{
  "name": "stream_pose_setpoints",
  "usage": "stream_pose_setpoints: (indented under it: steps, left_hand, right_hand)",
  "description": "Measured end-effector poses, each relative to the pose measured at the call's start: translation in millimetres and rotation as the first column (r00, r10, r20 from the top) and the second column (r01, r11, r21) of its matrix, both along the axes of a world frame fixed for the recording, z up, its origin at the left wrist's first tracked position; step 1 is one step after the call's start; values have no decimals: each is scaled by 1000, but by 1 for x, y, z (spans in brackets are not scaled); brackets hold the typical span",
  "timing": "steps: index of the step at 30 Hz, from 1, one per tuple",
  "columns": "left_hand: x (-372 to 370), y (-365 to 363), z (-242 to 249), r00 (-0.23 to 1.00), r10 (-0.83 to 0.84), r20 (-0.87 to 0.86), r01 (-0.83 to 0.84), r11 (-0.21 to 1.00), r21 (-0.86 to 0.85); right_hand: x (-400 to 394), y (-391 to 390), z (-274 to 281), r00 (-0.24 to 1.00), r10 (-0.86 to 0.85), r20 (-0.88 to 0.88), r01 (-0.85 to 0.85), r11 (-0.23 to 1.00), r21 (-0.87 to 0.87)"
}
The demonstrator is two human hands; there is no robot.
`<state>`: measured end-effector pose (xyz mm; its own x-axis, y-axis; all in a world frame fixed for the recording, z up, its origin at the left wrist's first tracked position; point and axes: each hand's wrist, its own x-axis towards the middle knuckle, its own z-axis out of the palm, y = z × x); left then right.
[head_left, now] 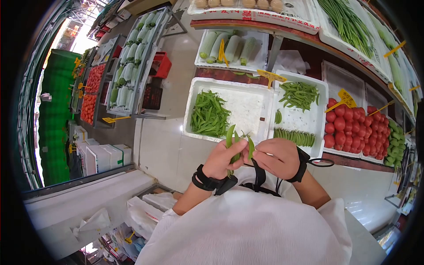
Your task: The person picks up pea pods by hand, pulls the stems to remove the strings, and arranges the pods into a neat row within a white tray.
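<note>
My left hand (pixel 222 157) is closed around several green pea pods (pixel 229 136), which stick up past the thumb and below the palm. Beside it, my right hand (pixel 279 158) pinches one more pod (pixel 251 148) between its fingertips, close to the left fingers. Just beyond the hands, a white foam box (pixel 267 102) holds a loose heap of pods (pixel 209 114) at its left side. To its right, another white box (pixel 323 106) has a loose pile of pods (pixel 299 95) at the back and a neat row of pods (pixel 294 137) at the front.
Red tomatoes (pixel 349 128) lie in boxes at the right, with green vegetables (pixel 396 143) beyond. Pale gourds (pixel 227 47) fill a box farther back. A shelf edge (pixel 282 30) runs above. Left stand a gourd rack (pixel 137 53) and a red crate (pixel 162 65).
</note>
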<state>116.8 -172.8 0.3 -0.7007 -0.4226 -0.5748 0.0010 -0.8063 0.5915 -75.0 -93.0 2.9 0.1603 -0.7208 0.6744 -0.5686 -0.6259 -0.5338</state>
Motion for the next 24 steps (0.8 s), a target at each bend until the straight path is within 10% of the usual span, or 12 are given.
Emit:
stream_pose_setpoints:
  steps: [7,10,13,17,24]
  left_hand:
    - [-6,5,6,998,57,28,-53,990,-130]
    - [-11,8,5,995,82,51,-66,963,-263]
    - [-21,13,4,989,87,120,-44,946,-320]
    - [-29,14,-8,974,104,201,-29,937,-348]
    - [-37,10,-17,946,153,285,-69,956,-286]
  right_hand:
    - [7,3,-3,982,-109,151,72,970,233]
    - [15,10,-23,613,-335,715,-239,784,573]
    - [16,12,-26,457,-374,807,-463,675,575]
    - [4,14,-37,352,-445,824,-536,625,567]
    - [-100,5,-154,355,-774,525,-189,491,851]
